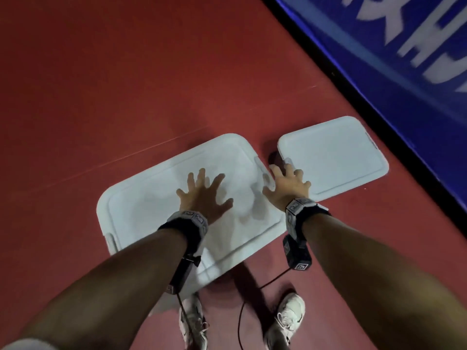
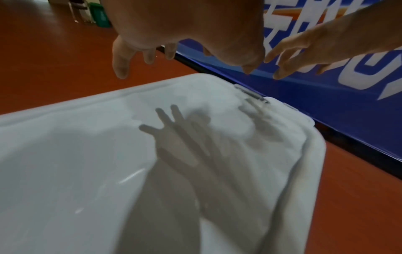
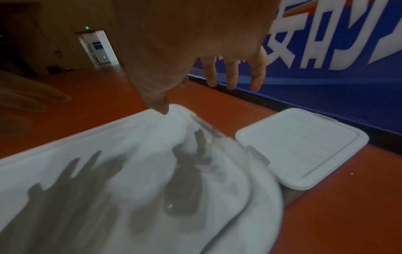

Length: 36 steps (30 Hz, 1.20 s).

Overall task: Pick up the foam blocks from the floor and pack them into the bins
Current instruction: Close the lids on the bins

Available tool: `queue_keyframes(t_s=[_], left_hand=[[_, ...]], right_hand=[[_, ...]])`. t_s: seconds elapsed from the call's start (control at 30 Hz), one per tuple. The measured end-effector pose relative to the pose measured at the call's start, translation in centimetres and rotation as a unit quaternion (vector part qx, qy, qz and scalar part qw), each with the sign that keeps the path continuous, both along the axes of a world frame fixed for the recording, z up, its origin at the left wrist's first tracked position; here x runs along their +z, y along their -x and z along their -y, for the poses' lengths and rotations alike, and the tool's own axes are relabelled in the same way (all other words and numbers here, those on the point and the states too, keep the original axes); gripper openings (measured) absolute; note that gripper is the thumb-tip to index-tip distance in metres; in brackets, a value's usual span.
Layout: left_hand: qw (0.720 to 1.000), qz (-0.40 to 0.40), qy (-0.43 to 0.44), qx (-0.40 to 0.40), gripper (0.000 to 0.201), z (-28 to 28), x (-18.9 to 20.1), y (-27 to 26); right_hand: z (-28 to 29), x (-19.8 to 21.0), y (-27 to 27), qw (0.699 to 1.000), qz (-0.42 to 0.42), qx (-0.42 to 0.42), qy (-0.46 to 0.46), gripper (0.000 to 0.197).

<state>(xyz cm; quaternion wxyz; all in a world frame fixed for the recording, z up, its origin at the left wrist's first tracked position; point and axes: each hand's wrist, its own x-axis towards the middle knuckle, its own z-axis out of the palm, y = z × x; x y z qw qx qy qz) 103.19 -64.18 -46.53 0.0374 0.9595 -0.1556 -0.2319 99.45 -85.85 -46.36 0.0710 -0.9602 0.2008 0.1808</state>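
We hover both hands, fingers spread and holding nothing, above the lidded large bin [image 1: 177,198]: left hand [image 1: 202,195] over its middle, right hand [image 1: 288,185] over its latch edge. No foam blocks show. We judge pressing evenly would seat the lid. Beyond our right fingers sits the smaller bin [image 1: 333,157], near the blue barrier [image 1: 379,59]; open floor [image 1: 101,84] lies leftward.

The floor [image 1: 126,84] is dark red and smooth. Along its right side stands a blue banner [image 1: 404,59] with big white letters, blurred, above a black base strip. Two white sneakers [image 1: 288,322] stand at the bottom. Far back, in the right wrist view, a doorway [image 3: 97,48] shows small green lights.
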Motion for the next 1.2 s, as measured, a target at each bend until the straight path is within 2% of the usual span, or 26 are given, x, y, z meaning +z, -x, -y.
queue_keyframes(t_s=[0.17,0.33,0.43,0.6,0.77,1.0,1.1,1.2], left_hand=[[0.998,0.052,0.004,-0.019,0.066,11.4,3.9,1.9],[0.999,0.033,0.038,-0.002,0.066,23.3,8.4,3.3],[0.998,0.045,0.032,-0.024,0.069,29.1,11.3,3.6],[0.997,0.06,0.037,-0.03,0.071,35.3,14.5,1.2],[0.996,0.067,0.05,-0.022,0.071,40.6,15.4,-2.9],[0.997,0.055,0.048,0.023,0.07,46.9,13.4,-10.5],[0.997,0.033,0.053,0.038,0.069,48.4,12.9,-12.1],[0.996,0.049,0.058,0.057,0.063,49.4,12.8,-13.1]], right_hand=[[10.2,4.3,2.9,0.999,0.014,-0.035,-0.005,0.064],[20.8,8.9,6.6,0.999,0.033,-0.024,0.002,0.061],[26.0,11.4,7.4,0.998,0.047,-0.035,-0.003,0.06],[32.6,14.8,6.0,0.996,0.07,-0.047,-0.014,0.061],[37.7,15.3,2.0,0.996,0.068,-0.05,-0.019,0.065],[43.8,13.2,-5.5,0.997,0.046,-0.053,-0.031,0.067],[46.3,12.6,-7.9,0.997,0.036,-0.057,-0.037,0.066],[48.5,12.5,-9.6,0.996,0.034,-0.058,-0.052,0.066]])
